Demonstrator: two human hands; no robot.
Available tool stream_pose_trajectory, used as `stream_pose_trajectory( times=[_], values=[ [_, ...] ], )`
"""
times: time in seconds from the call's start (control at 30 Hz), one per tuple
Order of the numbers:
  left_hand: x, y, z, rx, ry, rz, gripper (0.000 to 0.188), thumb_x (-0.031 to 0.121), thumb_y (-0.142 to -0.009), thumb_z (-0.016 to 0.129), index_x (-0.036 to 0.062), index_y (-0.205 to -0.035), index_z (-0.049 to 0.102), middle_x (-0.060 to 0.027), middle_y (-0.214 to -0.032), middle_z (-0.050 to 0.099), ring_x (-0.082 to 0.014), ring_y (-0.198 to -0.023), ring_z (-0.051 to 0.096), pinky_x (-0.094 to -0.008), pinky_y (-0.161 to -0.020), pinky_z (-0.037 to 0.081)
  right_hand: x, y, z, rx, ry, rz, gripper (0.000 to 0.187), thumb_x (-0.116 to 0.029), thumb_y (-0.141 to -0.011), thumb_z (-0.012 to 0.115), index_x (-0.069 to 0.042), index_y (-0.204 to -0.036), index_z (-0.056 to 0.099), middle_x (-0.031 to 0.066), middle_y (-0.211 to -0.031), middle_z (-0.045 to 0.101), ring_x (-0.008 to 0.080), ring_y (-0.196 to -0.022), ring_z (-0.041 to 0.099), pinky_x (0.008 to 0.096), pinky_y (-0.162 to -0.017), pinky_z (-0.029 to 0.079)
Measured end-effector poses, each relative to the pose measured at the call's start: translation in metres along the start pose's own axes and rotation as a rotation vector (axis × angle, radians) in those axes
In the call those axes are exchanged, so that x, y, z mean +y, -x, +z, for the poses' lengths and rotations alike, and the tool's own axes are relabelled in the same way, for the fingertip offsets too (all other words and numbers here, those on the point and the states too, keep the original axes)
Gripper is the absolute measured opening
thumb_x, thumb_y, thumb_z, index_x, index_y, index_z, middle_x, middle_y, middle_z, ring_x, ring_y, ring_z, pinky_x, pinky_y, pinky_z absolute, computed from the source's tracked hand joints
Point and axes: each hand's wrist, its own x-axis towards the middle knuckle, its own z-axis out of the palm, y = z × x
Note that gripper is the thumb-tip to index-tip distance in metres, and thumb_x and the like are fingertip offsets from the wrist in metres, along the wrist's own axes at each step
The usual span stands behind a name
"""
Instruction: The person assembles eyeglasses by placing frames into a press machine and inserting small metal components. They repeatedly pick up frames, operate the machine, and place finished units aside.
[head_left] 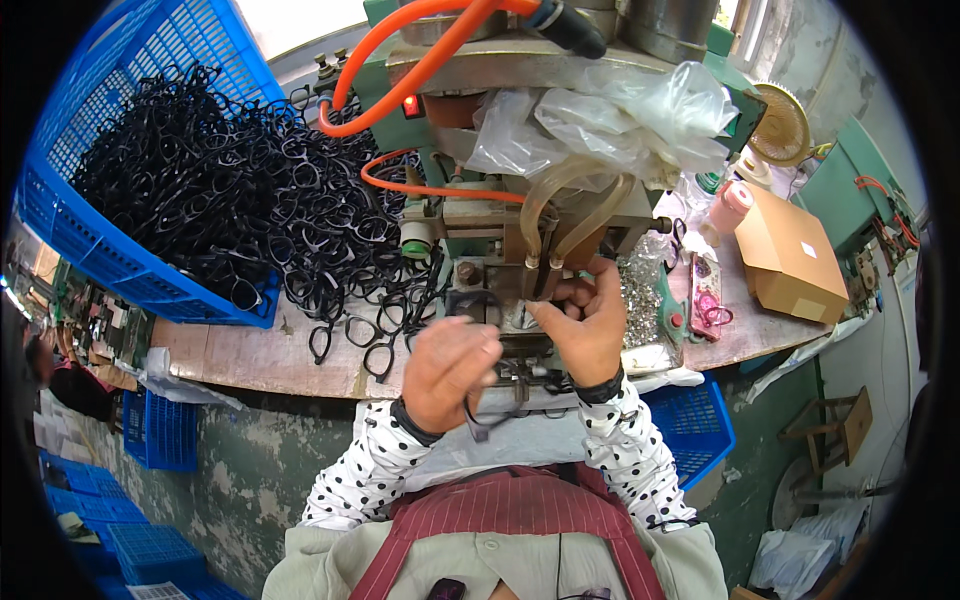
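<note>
My left hand, somewhat smeared by motion, is closed around a dark eyeglass frame. One rim of the frame hangs below the fingers, and another part shows above them. Thumb and fingers bent, my right hand is at the work point of the bench machine, just under its two clear tubes. Whatever those fingers pinch is too small or hidden to make out. To the right of that hand lies a heap of small shiny metal parts.
Many black eyeglass frames spill from a tipped blue crate on the left bench. Orange hoses and a plastic bag hang on the machine. A cardboard box stands right; a blue crate sits below.
</note>
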Motion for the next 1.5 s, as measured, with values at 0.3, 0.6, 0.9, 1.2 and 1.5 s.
stream_pose_trajectory(
  times=[0.3,0.6,0.9,1.2,1.5],
  values=[
    [0.01,-0.006,0.03,-0.255,0.187,0.148,0.036,0.01,-0.081,0.065,0.0012,-0.116,0.061,-0.0143,-0.116,0.063,-0.027,-0.103,0.063,-0.043,-0.093,0.051,0.065,-0.027,-0.096,0.45,0.759,-0.325,0.039,-0.005,-0.075,0.071,-0.01,-0.112,0.059,0.0088,-0.093,0.068,0.021,-0.078,0.064,0.0322,-0.069,0.049],
    [0.009,-0.002,0.035,-0.224,0.216,0.127,0.04,0.012,-0.08,0.067,0.0015,-0.118,0.059,-0.0145,-0.12,0.06,-0.0278,-0.103,0.061,-0.0446,-0.093,0.051,0.095,-0.001,-0.131,0.186,1.138,-0.408,0.019,-0.013,-0.07,0.075,-0.007,-0.086,0.066,0.0105,-0.112,0.062,0.0323,-0.107,0.051,0.0415,-0.094,0.038],
    [0.006,0.009,0.022,-0.157,0.037,0.156,0.037,0.02,-0.084,0.066,0.0041,-0.117,0.06,-0.0124,-0.121,0.058,-0.0269,-0.103,0.058,-0.045,-0.095,0.045,0.1,-0.002,-0.131,0.334,0.918,-0.31,0.009,-0.011,-0.083,0.067,-0.005,-0.09,0.065,0.0099,-0.087,0.063,0.0291,-0.089,0.057,0.0399,-0.082,0.042],
    [-0.08,0.119,0.005,-0.103,-0.608,-0.697,0.023,0.01,-0.076,0.071,0.0065,-0.097,0.064,-0.0093,-0.099,0.056,-0.0316,-0.093,0.05,-0.0417,-0.082,0.04,0.105,0.0,-0.128,0.42,0.912,-0.395,0.012,-0.011,-0.086,0.065,-0.006,-0.097,0.066,0.0104,-0.086,0.064,0.0292,-0.08,0.06,0.0392,-0.074,0.046],
    [-0.092,0.058,-0.038,0.359,0.145,-1.036,0.015,0.014,-0.08,0.073,0.0036,-0.087,0.064,-0.005,-0.1,0.061,-0.0137,-0.089,0.055,-0.027,-0.076,0.044,0.107,0.003,-0.127,0.454,1.024,-0.414,0.014,-0.011,-0.086,0.066,-0.006,-0.1,0.066,0.0118,-0.086,0.066,0.0305,-0.078,0.062,0.0392,-0.068,0.048]
  ],
)
